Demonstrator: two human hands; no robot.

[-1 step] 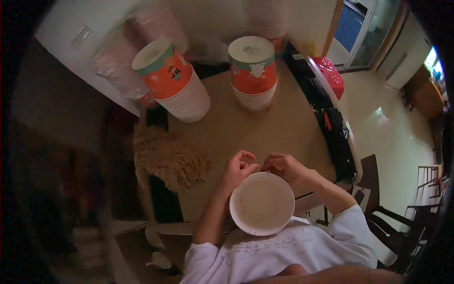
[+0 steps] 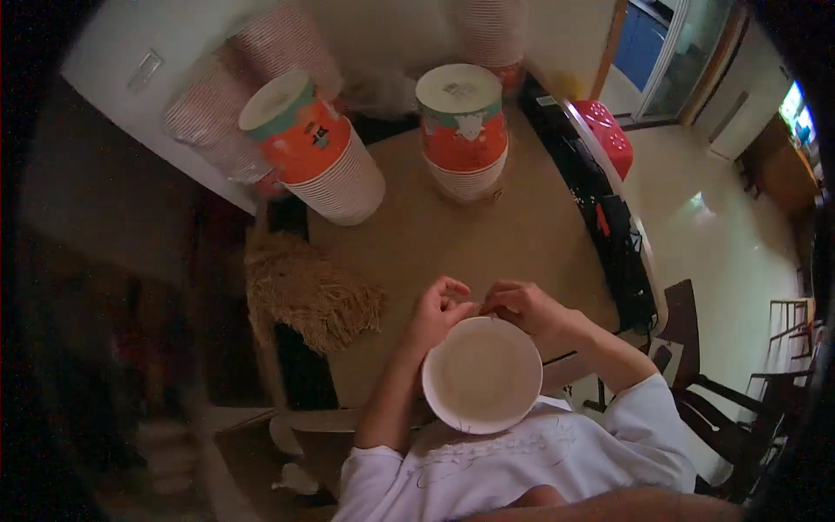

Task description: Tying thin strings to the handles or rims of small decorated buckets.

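Note:
A white round paper tub (image 2: 483, 374) rests against my shirt at the table's near edge, its round end facing up; I cannot tell whether this is its mouth or its base. My left hand (image 2: 441, 311) is at its far left rim, fingers curled and thumb along the edge. Beside it my right hand (image 2: 520, 306) pinches at the far rim, fingertips pressed together. What either hand holds is too small to make out. Brown frayed twine strands (image 2: 317, 300) lie in a bundle on the table, left of my hands.
On the brown tabletop (image 2: 426, 239) stand a left stack (image 2: 313, 148) and a right stack (image 2: 464, 130) of nested orange, green and white paper tubs. More wrapped stacks (image 2: 217, 113) are behind. A red stool (image 2: 603, 135) is beyond the table, and a dark chair (image 2: 704, 400) is right.

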